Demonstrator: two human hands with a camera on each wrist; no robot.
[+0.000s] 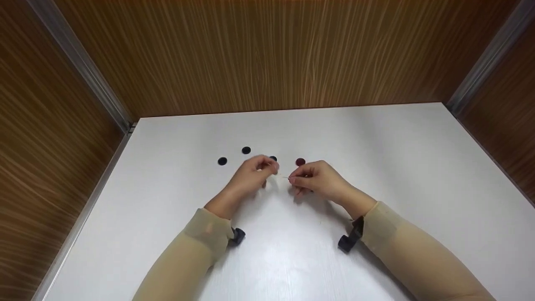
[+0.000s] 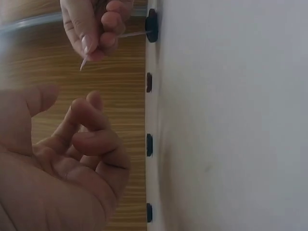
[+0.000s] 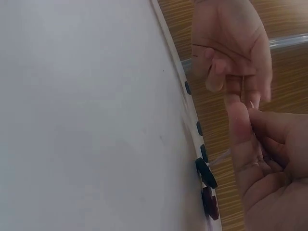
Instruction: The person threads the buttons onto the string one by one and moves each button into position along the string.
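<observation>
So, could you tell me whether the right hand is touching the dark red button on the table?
Apart. In the head view the right hand pinches a thin needle-like thing, and white table shows between its knuckles and the dark red button.

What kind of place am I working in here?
Probably a small enclosed work booth: a plain white table is boxed in by wood-grain walls with metal corner strips. On the table lie only small round buttons near both hands.
</observation>
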